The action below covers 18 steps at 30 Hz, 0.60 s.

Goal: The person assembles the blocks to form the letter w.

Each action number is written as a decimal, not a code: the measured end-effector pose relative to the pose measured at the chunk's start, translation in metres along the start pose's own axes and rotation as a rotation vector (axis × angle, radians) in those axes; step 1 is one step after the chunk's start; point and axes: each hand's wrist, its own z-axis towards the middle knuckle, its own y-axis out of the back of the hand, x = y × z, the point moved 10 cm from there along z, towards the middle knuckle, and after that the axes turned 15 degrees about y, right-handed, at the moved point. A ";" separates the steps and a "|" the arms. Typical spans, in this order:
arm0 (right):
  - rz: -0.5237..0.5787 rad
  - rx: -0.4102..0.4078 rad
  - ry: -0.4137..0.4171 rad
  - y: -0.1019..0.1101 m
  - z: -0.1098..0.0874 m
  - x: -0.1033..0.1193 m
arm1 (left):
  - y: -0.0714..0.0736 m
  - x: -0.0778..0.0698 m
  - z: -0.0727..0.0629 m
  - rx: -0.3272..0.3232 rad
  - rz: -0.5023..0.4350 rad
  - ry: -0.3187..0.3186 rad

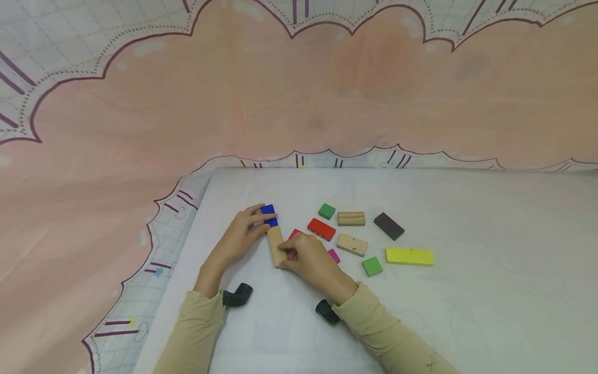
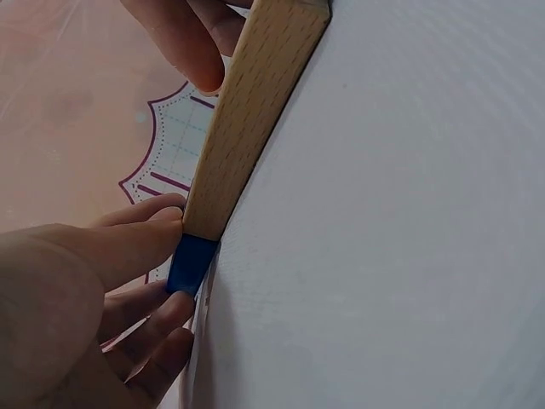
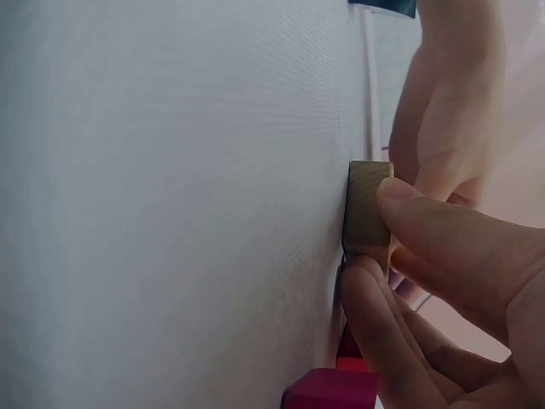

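It is a screened-off spot in a room of uncertain kind: a peach-pink sheet with purple-edged white scallops [image 1: 327, 98] fills the upper and left frame, behind and beside a flat white desk [image 1: 495, 244] at lower right.

Creased beige sleeves [image 1: 192, 332] with bunched cuffs [image 1: 356, 301], small dark mark [image 1: 431, 362] on the right, black fittings [image 1: 239, 295] at both wrists

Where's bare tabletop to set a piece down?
Free: the tabletop right of the yellow block and dark block; and the near patch between left sleeve and right sleeve. Crowded: between the right hand and yellow block, around the near green block and speckled wooden block.
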 end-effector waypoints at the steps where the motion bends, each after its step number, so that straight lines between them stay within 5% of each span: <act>1: 0.001 0.000 0.000 0.000 0.000 0.000 | 0.000 0.000 0.000 -0.001 0.002 -0.001; 18: -0.137 -0.009 0.117 0.016 -0.007 0.013 | 0.006 -0.007 -0.007 -0.055 0.042 0.036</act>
